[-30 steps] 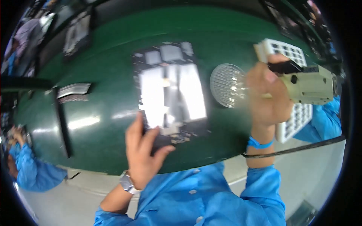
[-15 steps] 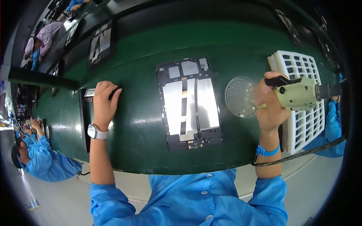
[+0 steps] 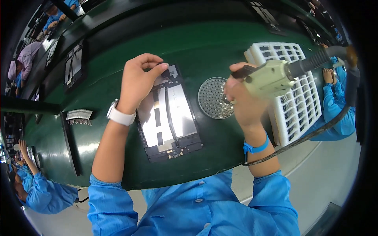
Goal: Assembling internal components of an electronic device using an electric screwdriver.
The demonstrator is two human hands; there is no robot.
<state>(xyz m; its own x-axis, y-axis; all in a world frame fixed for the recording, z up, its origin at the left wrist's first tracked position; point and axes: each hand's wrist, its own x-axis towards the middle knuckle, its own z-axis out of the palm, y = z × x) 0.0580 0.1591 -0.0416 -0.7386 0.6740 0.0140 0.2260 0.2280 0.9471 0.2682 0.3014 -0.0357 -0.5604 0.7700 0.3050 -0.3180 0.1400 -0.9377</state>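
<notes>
A tablet housing (image 3: 187, 106), black-framed with silvery panels and dark ribbon cables, lies in front of me. My left hand (image 3: 139, 80) is at its far end, pinching a small black part (image 3: 164, 72) between thumb and fingers, partly hidden by them. My right hand (image 3: 248, 100) is closed round a pale green corded power screwdriver (image 3: 267, 78). That hand is blurred, and the tool's tip is hidden behind the fingers. Beside the hand stands a round perforated screw dish (image 3: 208, 100) with small shiny screws gathered at its right side.
A white gridded foam tray (image 3: 299, 94) holding dark parts stands at right. A thick cable (image 3: 330, 124) runs past my right wrist. At left lie a stack of thin strips (image 3: 80, 115) and a black bar (image 3: 70, 145). Another tablet housing (image 3: 73, 65) sits farther back. Co-workers sit on both sides.
My left hand has moved right with the small black part, from the left of the table to the housing's far end. The whole view has shifted; my right hand still grips the screwdriver near the dish.
</notes>
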